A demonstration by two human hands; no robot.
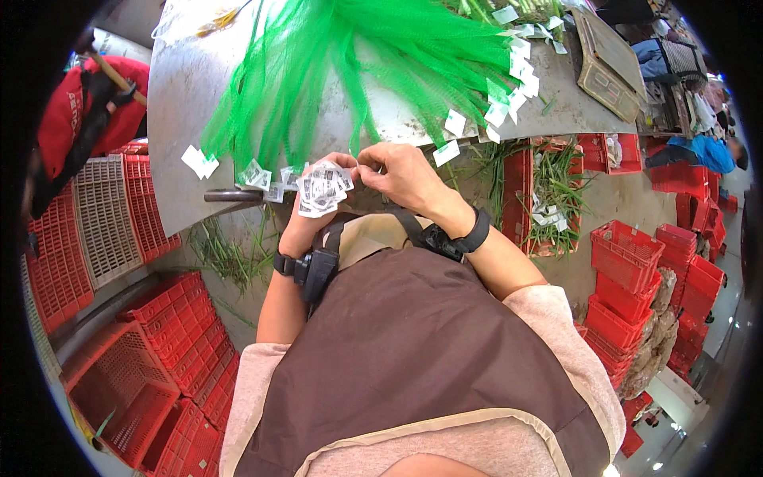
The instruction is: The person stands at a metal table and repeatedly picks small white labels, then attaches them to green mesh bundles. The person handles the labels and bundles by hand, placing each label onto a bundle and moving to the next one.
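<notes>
My left hand (310,206) holds a bunch of small white printed labels (323,188) near the table's front edge. Beside it, my right hand (402,176) has thumb and forefinger pinched close to the left fingertips, at the end of a strand of green mesh netting (351,95). Whatever lies between the fingertips is too small to make out. The netting spreads in long strips over the metal table (185,77). White tags (455,122) hang from the ends of many strips, on the right and at the front left.
Green leafy stalks and a worn digital scale (608,77) are at the table's far right. Stacked red plastic crates (179,334) stand at left and right. Another red crate (517,197) holds long green leaves. A person in red (113,107) is at the left; others are far right.
</notes>
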